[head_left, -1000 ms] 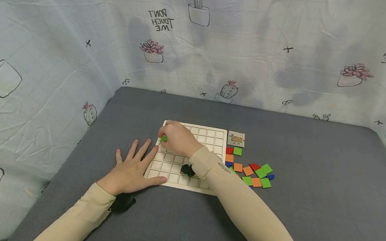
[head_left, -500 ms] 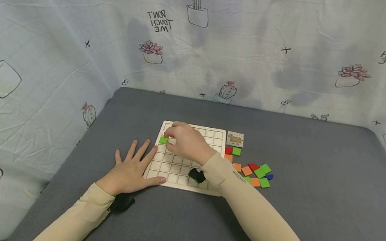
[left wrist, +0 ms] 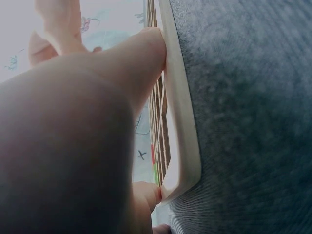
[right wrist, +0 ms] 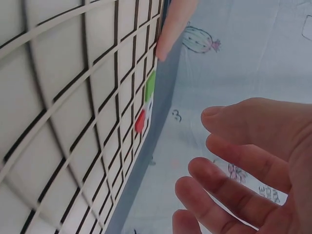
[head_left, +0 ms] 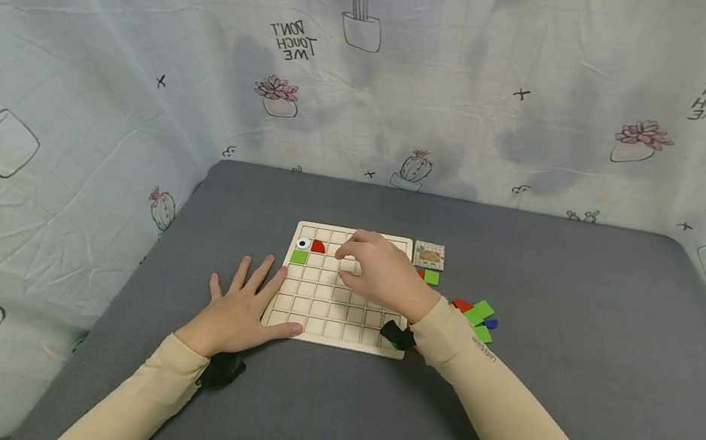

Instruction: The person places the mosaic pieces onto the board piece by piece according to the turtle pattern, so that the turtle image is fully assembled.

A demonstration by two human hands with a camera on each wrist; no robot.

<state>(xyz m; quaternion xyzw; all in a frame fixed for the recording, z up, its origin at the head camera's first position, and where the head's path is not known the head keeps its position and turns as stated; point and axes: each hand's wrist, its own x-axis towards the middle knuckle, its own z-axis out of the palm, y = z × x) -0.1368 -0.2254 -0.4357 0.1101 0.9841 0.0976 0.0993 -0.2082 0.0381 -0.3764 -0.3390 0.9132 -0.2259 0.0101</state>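
A pale wooden grid board (head_left: 319, 308) lies on the table. In its upper left cells sit a round white eye tile (head_left: 303, 243), a red quarter-circle tile (head_left: 318, 247) and a green square tile (head_left: 299, 257). My left hand (head_left: 237, 315) rests at the board's left side, fingers spread, with thumb and index fingertip on its edge. My right hand (head_left: 381, 271) is over the right part of the board with nothing between its loosely bent fingers (right wrist: 214, 178). In the right wrist view the same red (right wrist: 140, 121) and green (right wrist: 150, 87) tiles show beyond the grid.
A small picture card (head_left: 429, 255) lies beside the board's upper right corner. Below it is a green square (head_left: 431, 277). Farther right several loose tiles (head_left: 481, 312) in green, red and blue lie on the grey table (head_left: 567, 343), partly hidden by the right arm.
My right hand has let go of the red quarter-circle and moved right across the board, uncovering the eye, red and green tiles. The left hand has stayed in place.
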